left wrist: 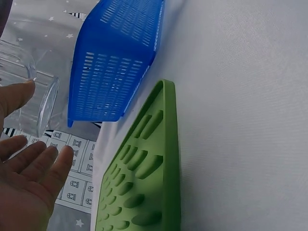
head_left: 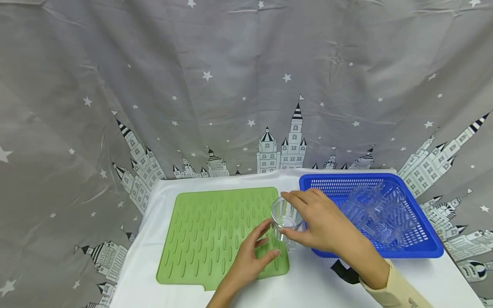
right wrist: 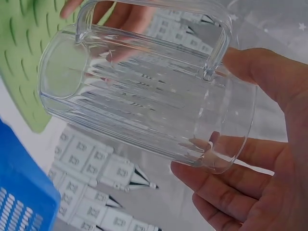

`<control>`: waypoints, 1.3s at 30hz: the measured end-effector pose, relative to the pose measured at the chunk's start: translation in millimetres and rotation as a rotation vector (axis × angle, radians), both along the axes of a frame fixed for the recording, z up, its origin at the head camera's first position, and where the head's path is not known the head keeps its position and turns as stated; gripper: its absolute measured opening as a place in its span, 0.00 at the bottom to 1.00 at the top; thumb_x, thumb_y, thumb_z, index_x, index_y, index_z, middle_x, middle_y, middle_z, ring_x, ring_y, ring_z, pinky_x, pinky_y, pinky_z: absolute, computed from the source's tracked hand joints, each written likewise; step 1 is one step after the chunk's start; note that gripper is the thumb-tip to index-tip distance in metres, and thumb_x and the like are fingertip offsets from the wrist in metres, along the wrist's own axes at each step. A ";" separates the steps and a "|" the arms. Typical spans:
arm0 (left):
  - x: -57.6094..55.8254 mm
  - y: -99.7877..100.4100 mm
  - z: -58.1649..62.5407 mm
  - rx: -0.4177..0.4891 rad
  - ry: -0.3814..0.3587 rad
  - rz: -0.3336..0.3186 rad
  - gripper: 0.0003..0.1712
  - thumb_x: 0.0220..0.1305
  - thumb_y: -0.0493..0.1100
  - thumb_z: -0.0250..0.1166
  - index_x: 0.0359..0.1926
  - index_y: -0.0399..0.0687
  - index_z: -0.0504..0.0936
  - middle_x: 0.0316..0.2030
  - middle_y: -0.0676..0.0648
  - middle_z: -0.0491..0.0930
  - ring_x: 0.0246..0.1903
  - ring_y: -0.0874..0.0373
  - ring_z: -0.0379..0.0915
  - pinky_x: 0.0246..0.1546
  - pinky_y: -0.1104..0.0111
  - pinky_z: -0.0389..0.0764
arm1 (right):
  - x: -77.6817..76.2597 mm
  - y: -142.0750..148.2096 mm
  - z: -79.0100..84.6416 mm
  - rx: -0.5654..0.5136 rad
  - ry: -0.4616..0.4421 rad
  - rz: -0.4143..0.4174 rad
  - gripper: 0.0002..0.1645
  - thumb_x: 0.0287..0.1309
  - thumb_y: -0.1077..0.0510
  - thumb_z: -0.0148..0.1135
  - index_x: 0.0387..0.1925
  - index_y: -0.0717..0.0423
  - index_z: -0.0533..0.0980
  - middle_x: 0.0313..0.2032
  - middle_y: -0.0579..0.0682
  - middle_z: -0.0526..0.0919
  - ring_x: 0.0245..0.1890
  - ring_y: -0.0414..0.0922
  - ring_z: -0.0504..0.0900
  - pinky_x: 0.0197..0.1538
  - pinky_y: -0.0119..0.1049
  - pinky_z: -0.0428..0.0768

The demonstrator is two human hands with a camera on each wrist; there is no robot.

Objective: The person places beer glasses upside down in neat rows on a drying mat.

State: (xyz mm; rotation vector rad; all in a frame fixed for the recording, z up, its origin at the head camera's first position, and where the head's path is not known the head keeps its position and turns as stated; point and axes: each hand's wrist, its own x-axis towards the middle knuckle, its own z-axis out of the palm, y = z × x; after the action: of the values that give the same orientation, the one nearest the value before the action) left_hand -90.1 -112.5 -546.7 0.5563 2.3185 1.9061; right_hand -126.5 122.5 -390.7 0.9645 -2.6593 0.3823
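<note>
1. right hand pinches a clear, fluted, glass-like mug by its rim, above the green, ribbed mat's right edge.
2. left hand spread beside it, gripping nothing.
3. likely stiff, slick, breakable; handle looks safest.

a smooth white cloth covers the table, with loose folds along its left side. directly on it lies a flat green mat with raised oblong ridges and a small tab on its near edge. a blue perforated basket sits just right of the mat, near the table's right edge.
</note>
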 end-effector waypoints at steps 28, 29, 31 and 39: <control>5.9 -3.0 -11.0 0.114 -0.046 0.018 0.50 0.56 0.31 0.79 0.78 0.49 0.68 0.71 0.41 0.80 0.69 0.39 0.79 0.75 0.69 0.77 | 9.5 -27.4 -12.7 -0.018 -0.028 0.125 0.49 0.53 0.31 0.78 0.70 0.53 0.78 0.60 0.45 0.88 0.61 0.47 0.85 0.70 0.47 0.82; 6.0 -3.3 -10.2 0.111 -0.051 0.023 0.50 0.56 0.31 0.79 0.78 0.50 0.68 0.71 0.42 0.80 0.69 0.40 0.79 0.75 0.69 0.77 | 9.3 -27.6 -12.2 -0.017 -0.026 0.128 0.49 0.53 0.31 0.78 0.70 0.53 0.78 0.60 0.45 0.88 0.61 0.47 0.85 0.70 0.47 0.82; 6.0 -4.4 -8.9 0.105 -0.045 0.024 0.50 0.56 0.32 0.79 0.78 0.51 0.68 0.71 0.42 0.80 0.69 0.41 0.79 0.74 0.69 0.77 | 8.8 -27.7 -11.2 -0.019 -0.023 0.134 0.49 0.53 0.31 0.78 0.69 0.53 0.78 0.59 0.45 0.89 0.61 0.47 0.85 0.70 0.47 0.82; 7.6 -9.7 -3.2 0.079 -0.063 0.039 0.50 0.57 0.34 0.80 0.78 0.54 0.69 0.66 0.43 0.84 0.66 0.46 0.83 0.74 0.70 0.77 | 5.5 -27.6 -10.0 -0.027 -0.024 0.154 0.49 0.55 0.29 0.77 0.69 0.52 0.78 0.60 0.46 0.88 0.61 0.47 0.86 0.70 0.47 0.82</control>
State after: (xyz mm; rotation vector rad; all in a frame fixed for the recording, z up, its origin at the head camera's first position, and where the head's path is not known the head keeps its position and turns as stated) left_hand -82.6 -122.2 -549.9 0.4547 2.2402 2.0091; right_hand -121.0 94.9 -400.7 1.1677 -2.6019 0.4642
